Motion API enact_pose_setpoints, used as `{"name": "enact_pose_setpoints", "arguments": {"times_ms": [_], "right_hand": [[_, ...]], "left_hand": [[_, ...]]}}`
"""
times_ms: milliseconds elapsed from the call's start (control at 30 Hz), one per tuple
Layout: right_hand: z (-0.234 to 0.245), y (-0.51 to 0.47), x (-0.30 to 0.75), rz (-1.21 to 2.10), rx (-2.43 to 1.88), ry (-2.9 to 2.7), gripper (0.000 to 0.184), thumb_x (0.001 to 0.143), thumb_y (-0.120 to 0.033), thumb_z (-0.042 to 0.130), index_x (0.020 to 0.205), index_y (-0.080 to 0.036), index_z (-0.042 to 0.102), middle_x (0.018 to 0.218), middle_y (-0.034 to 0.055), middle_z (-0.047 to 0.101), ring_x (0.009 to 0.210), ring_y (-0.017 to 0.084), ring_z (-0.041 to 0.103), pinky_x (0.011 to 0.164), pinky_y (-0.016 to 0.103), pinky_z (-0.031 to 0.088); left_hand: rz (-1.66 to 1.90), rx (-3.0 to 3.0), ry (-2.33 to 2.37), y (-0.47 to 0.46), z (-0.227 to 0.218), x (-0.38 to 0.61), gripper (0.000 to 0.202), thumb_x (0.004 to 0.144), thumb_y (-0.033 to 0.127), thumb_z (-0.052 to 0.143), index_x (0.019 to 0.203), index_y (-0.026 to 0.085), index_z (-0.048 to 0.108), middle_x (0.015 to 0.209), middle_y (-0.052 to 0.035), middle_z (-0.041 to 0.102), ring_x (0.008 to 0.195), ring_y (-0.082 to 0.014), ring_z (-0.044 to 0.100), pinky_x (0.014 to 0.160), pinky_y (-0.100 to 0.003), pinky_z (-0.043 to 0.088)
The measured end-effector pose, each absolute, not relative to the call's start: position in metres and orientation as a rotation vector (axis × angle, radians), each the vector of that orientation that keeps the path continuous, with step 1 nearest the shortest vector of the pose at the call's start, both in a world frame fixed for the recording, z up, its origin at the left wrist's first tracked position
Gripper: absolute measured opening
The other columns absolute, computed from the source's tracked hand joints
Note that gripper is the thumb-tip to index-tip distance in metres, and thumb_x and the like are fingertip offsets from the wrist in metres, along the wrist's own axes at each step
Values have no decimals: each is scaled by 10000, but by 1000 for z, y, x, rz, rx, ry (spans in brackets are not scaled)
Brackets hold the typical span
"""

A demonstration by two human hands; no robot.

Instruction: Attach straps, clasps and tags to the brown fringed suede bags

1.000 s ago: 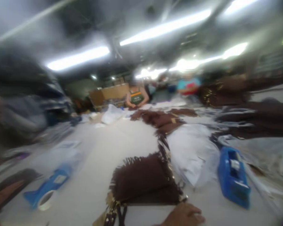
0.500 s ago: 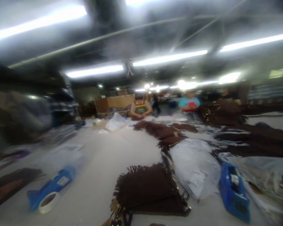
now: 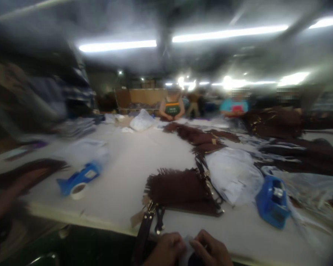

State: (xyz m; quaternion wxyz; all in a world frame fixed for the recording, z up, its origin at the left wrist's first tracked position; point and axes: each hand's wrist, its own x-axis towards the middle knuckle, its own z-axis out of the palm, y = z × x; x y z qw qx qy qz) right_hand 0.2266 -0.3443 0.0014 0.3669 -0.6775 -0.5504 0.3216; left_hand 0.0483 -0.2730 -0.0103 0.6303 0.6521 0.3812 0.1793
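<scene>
A dark brown fringed bag (image 3: 180,190) lies flat on the white table (image 3: 127,173) in front of me, its strap (image 3: 144,232) hanging over the near edge. At the bottom of the view my left hand (image 3: 166,251) and my right hand (image 3: 212,251) are close together, fingers curled round something small and pale that I cannot make out. Both hands sit just below the table edge, near the strap end. The picture is blurred.
A blue tape dispenser (image 3: 79,181) lies left of the bag, another blue dispenser (image 3: 272,201) to its right beside clear plastic bags (image 3: 233,173). More brown fringed bags (image 3: 199,138) are piled further back and right. Other people (image 3: 172,107) work at the far end.
The view has tilted down and pulled back, so the table's near edge shows. My right hand left the table by the bag; both hands now meet below the edge.
</scene>
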Motion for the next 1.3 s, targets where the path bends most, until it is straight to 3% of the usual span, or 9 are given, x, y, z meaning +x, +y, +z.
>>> {"name": "enact_pose_setpoints", "arguments": {"times_ms": [167,300,433,567,667,900,1000,1167,1300], "right_hand": [[2,-339,203,920,-1738,-1472,378,839,-523,508,647,-198,479,570,-37,487,581,124,451,553,218,338],[-2,-324,192,1024,-1718,-1492,344,836,-482,531,651,-200,461,575,-44,479,586,122,445,542,214,326],[4,-291,193,983,-1684,-1552,267,858,-431,517,721,-202,534,674,-17,591,652,142,530,601,221,377],[8,-249,190,877,-1660,-1625,209,885,-352,463,887,-216,622,798,6,672,693,152,603,655,233,412],[1,-225,173,888,-1693,-1752,231,893,-320,455,905,-221,663,767,6,689,685,151,626,666,233,410],[-17,-199,123,731,-2068,-1796,264,824,-444,588,800,-190,656,815,93,715,791,221,647,655,264,371],[-19,-196,120,997,-1981,-1574,232,775,-411,642,721,-186,621,789,76,704,790,210,633,637,253,374],[-19,-198,129,1440,-1741,-1346,382,813,-545,546,685,-185,537,603,8,626,537,130,563,494,218,378],[-16,-203,128,1746,-1449,-979,427,650,-536,743,747,-175,539,667,-4,642,547,105,571,498,199,421]], "left_hand": [[516,1095,833,-285,-32,22,394,617,452,747,652,161,485,573,34,503,528,-96,415,547,-241,318],[523,1328,994,-278,-24,7,292,747,364,630,610,176,454,558,43,445,544,-103,397,534,-242,272],[537,1962,1099,-263,-17,-3,213,886,246,440,696,179,510,677,-9,554,651,-147,490,605,-280,284],[544,2194,1062,-246,-25,-10,202,904,160,363,804,179,537,809,-59,613,759,-187,549,677,-298,333],[606,2044,1079,-237,-31,-21,263,954,222,310,808,187,526,831,-56,613,779,-180,552,698,-282,362],[640,1882,1027,-227,-25,-51,306,972,373,332,824,188,527,863,-37,590,825,-175,530,752,-283,372],[623,1857,1127,-226,-21,-62,326,967,399,336,802,190,524,829,-29,579,796,-176,525,722,-283,362],[572,1783,1367,-236,-17,-80,333,959,398,348,732,199,488,729,-1,554,705,-162,510,646,-270,324],[577,1739,1423,-244,-16,-85,305,948,362,383,712,198,485,712,10,554,691,-151,515,639,-260,321]]}}
